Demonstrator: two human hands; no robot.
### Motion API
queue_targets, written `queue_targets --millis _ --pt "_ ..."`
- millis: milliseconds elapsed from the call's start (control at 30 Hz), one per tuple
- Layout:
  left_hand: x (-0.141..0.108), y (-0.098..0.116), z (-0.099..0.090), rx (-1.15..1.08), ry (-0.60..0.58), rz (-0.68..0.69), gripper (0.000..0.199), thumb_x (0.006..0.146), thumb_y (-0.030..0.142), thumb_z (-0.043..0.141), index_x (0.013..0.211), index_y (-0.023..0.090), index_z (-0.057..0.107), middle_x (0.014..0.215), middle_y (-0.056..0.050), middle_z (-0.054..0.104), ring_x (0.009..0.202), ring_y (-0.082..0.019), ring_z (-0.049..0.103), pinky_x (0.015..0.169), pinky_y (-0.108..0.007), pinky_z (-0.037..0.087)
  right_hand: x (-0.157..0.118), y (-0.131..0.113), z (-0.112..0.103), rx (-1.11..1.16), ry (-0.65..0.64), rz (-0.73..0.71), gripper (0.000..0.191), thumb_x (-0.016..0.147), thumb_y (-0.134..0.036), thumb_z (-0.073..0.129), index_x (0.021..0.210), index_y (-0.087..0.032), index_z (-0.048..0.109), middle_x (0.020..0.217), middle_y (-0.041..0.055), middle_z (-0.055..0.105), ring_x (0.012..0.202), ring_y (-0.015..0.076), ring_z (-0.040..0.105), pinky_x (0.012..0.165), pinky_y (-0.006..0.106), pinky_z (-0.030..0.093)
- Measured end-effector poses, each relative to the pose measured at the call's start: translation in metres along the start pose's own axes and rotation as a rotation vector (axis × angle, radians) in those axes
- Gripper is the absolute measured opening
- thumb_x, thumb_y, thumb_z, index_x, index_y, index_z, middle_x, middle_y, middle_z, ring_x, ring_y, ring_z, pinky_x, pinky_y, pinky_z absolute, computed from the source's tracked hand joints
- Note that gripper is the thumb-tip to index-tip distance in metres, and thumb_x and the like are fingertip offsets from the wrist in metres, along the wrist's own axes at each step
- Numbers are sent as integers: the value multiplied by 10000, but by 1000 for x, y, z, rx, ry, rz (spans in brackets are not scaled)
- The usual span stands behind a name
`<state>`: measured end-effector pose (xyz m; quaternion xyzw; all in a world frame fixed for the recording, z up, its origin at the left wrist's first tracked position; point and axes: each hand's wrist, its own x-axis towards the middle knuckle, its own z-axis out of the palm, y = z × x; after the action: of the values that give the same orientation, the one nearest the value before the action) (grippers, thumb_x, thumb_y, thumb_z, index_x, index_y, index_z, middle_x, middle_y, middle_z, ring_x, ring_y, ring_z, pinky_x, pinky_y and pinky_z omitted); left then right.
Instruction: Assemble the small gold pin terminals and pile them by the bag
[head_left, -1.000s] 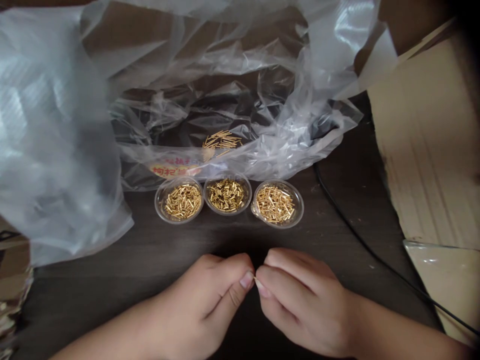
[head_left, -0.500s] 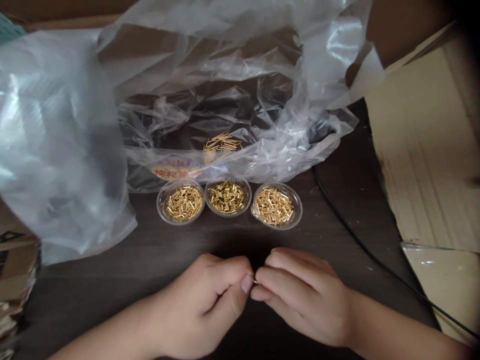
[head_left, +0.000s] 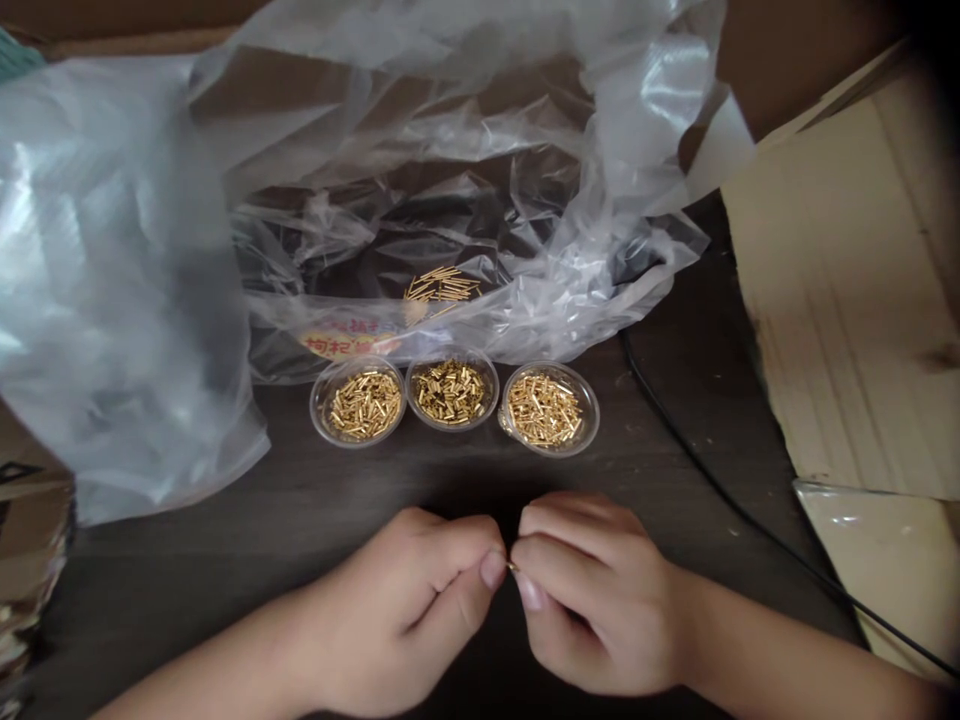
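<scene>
My left hand is closed in a pinch, thumb pressed against the curled forefinger. Facing it, my right hand pinches too, with its thumb now showing below the forefinger. A tiny gold-coloured metal pin bridges the small gap between the two sets of fingertips; most of it is hidden. Beyond the hands stand three clear round cups in a row: a left cup with short gold pieces, a middle cup with darker brass tube-like pieces, and a right cup with thin gold pins.
Behind the cups lies a large crumpled clear plastic bag, with a heap of longer gold pins on it. A black cable runs along the right. Cardboard stands at the right, and torn cardboard at the left.
My right thumb has shifted into view and its grip has changed, while the left hand keeps its pinch. The whole view has slid slightly.
</scene>
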<state>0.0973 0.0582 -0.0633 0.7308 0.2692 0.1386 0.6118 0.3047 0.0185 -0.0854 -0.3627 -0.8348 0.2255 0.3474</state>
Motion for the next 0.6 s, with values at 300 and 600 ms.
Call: queue_targets --millis 300,600 --pt "0 -1 1 59 -31 -1 280 1070 215 371 791 199 377 659 53 410 575 -100 392 554 -237 302 3 -2 1 157 3 67 208 819 -39 410 720 -212 353 633 -52 335 559 104 324 544 273 293" --pt "-2 -2 3 59 -1 19 263 1057 184 390 794 198 387 667 54 412 577 -96 392 559 -227 310 4 -5 3 275 29 128 198 826 -43 407 747 -213 342 635 -59 355 562 89 361 557 241 323"
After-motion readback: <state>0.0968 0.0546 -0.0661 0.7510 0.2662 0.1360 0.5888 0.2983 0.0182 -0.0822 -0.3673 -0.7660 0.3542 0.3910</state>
